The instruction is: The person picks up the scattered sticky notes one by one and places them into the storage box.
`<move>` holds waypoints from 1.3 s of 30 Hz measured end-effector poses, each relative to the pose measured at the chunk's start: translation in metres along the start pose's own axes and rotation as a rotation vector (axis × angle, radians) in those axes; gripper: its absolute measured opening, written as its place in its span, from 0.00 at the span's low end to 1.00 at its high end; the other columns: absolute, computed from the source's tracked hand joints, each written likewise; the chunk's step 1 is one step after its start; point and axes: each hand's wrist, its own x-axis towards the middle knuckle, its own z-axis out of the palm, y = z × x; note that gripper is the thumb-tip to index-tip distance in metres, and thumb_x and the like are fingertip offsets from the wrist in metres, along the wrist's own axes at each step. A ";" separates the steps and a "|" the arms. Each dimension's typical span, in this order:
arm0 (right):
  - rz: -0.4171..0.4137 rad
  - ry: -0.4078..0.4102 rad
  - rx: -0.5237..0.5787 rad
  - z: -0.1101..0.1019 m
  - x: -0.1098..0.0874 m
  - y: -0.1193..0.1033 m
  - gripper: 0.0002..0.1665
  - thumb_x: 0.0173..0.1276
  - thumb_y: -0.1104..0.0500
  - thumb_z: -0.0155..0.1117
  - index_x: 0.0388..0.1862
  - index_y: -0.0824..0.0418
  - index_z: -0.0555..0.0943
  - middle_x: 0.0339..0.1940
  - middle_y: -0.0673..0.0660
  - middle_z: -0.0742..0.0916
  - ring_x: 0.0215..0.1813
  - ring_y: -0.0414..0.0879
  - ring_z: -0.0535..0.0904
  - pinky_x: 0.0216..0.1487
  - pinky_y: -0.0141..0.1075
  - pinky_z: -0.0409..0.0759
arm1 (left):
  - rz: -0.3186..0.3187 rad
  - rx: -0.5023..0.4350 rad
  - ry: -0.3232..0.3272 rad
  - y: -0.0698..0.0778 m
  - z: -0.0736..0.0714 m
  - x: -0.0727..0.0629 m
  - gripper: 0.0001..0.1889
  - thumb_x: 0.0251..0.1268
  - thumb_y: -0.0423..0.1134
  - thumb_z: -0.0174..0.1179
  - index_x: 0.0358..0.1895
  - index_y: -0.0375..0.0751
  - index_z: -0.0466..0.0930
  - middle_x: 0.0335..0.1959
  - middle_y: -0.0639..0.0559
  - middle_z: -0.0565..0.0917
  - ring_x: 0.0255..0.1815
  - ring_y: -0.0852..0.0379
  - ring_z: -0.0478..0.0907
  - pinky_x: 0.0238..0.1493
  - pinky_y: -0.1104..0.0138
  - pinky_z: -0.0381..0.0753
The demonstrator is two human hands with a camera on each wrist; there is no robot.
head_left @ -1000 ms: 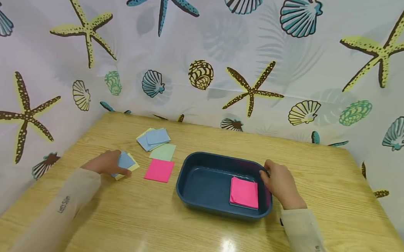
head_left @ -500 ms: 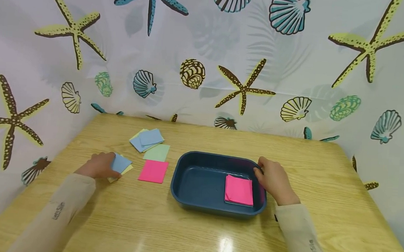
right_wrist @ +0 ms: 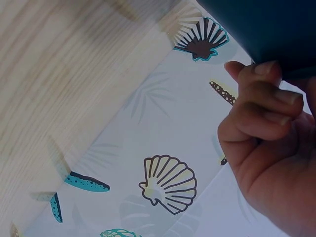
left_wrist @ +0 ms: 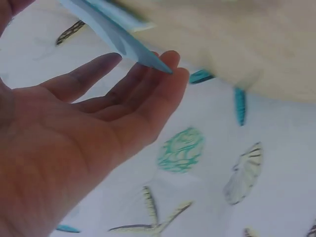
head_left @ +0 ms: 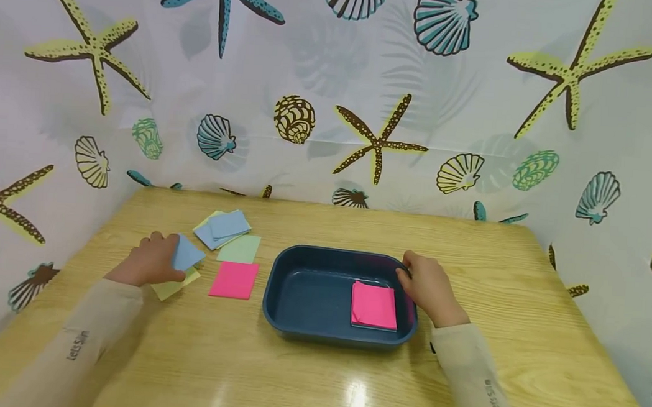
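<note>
My left hand [head_left: 146, 260] pinches a blue sticky note [head_left: 187, 253] by its edges, tilted above a yellow sticky note [head_left: 168, 288] on the table. Seen from the left wrist, the blue note [left_wrist: 116, 37] rests against the fingertips, with a second blue edge behind it. A dark blue plastic tray [head_left: 306, 336] stands in the middle, and my right hand [head_left: 429, 291] grips its right rim. In the right wrist view several fingers curl at the tray's wall [right_wrist: 266, 29]. Inside the tray, at its right end, lies a pink sticky note stack [head_left: 374, 306], with something darker beneath.
Between my left hand and the tray lie a pink sticky note [head_left: 234, 280] and a pale green sticky note [head_left: 239, 248]. Behind them is a pile of blue and yellow notes [head_left: 222, 228]. A patterned white curtain [head_left: 317, 165] borders the wooden table [head_left: 270, 380].
My left hand has raised the blue note off the yellow one, baring more of the yellow. The head view has swung right, so everything sits further left. The right hand stays on the tray rim.
</note>
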 end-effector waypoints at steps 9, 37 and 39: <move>0.004 0.003 0.000 0.004 0.000 0.002 0.09 0.63 0.65 0.65 0.27 0.64 0.73 0.16 0.53 0.73 0.21 0.46 0.69 0.24 0.38 0.67 | 0.260 0.000 0.114 0.094 -0.029 0.011 0.42 0.51 0.40 0.69 0.66 0.20 0.59 0.56 0.24 0.69 0.51 0.30 0.69 0.49 0.42 0.71; 0.021 -0.039 0.004 0.000 -0.001 -0.001 0.09 0.66 0.65 0.63 0.28 0.63 0.72 0.16 0.55 0.74 0.19 0.46 0.69 0.21 0.36 0.65 | 0.728 0.358 -0.319 0.307 0.048 0.075 0.41 0.58 0.52 0.68 0.70 0.36 0.62 0.60 0.45 0.72 0.53 0.52 0.71 0.56 0.67 0.71; 0.027 -0.042 0.003 -0.001 -0.001 -0.001 0.10 0.66 0.65 0.63 0.28 0.63 0.72 0.16 0.55 0.74 0.19 0.45 0.69 0.21 0.36 0.65 | 0.732 0.364 -0.317 0.307 0.050 0.075 0.41 0.57 0.52 0.68 0.70 0.36 0.62 0.59 0.45 0.72 0.53 0.52 0.71 0.56 0.68 0.71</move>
